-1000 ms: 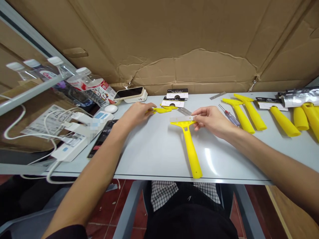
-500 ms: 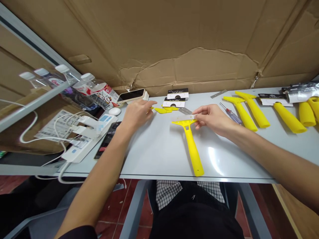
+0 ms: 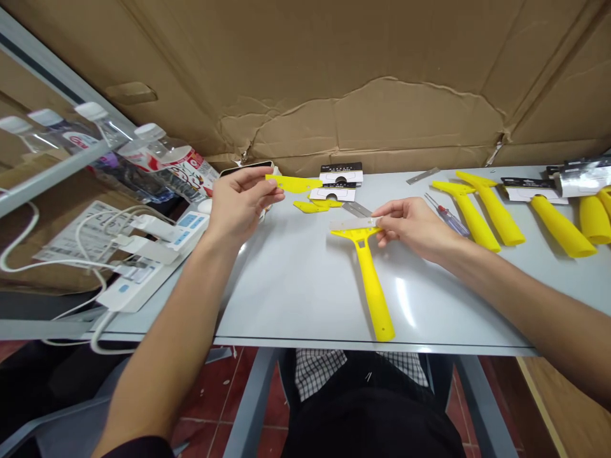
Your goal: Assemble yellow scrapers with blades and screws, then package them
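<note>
My left hand (image 3: 233, 200) pinches one end of a flat yellow plastic plate (image 3: 296, 184), raised above the table and pointing right. With my right hand (image 3: 413, 226) I grip the head of a yellow scraper (image 3: 372, 280) at its right end. A thin blade (image 3: 351, 223) lies along the top of that head, and my right thumb and fingers close over its end. The scraper's handle points toward the table's front edge. Behind it rest another metal blade (image 3: 357, 209), more yellow plates (image 3: 309, 207) and black-and-white cards (image 3: 340, 173).
To the right lie a screwdriver (image 3: 447, 218), several yellow scraper handles (image 3: 561, 224) and one more blade (image 3: 422, 175). A power strip (image 3: 147, 270) with white cables and plastic bottles (image 3: 184, 162) crowd the left. Cardboard (image 3: 363, 51) walls off the back.
My left hand has picked up a yellow plate from the table and lifted it, moving up and left. My right hand still holds the scraper in about the same spot.
</note>
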`<action>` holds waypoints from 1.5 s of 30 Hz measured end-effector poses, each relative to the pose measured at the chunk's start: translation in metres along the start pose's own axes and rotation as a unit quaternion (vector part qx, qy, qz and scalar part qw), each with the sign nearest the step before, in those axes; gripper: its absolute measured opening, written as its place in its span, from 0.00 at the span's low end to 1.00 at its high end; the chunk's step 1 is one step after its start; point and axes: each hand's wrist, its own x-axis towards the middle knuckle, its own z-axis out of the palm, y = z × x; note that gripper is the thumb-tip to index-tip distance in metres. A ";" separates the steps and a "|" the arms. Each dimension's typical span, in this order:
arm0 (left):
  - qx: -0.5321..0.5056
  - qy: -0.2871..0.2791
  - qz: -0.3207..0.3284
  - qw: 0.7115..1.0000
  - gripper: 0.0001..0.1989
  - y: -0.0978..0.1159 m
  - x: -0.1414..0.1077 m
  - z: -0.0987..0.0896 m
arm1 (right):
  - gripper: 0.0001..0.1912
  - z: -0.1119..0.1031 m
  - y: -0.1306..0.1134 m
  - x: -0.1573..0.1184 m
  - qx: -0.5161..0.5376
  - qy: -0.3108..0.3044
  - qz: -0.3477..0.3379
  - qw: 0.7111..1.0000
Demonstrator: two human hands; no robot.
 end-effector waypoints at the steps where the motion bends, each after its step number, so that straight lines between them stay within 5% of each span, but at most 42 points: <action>1: -0.031 -0.009 -0.039 0.999 0.11 0.001 -0.002 0.003 | 0.09 0.000 0.000 0.000 0.000 0.000 0.001 1.000; 6: -0.099 -0.061 -0.185 0.976 0.14 0.000 -0.021 0.023 | 0.09 -0.001 0.000 0.001 0.002 -0.003 0.008 1.000; 13: -0.090 -0.184 -0.173 0.963 0.15 -0.004 -0.055 0.042 | 0.10 0.000 0.000 0.002 0.000 0.000 0.004 1.000; 23: -0.097 -0.193 -0.228 0.949 0.17 -0.007 -0.064 0.049 | 0.10 -0.002 0.003 0.004 0.004 0.002 -0.002 1.000; 35: -0.162 -0.149 -0.209 0.953 0.11 -0.012 -0.078 0.060 | 0.11 -0.001 0.003 0.004 0.017 -0.005 -0.009 1.000; 45: -0.133 -0.171 -0.227 0.949 0.09 -0.013 -0.070 0.057 | 0.10 -0.002 0.002 0.004 0.019 -0.008 -0.009 1.000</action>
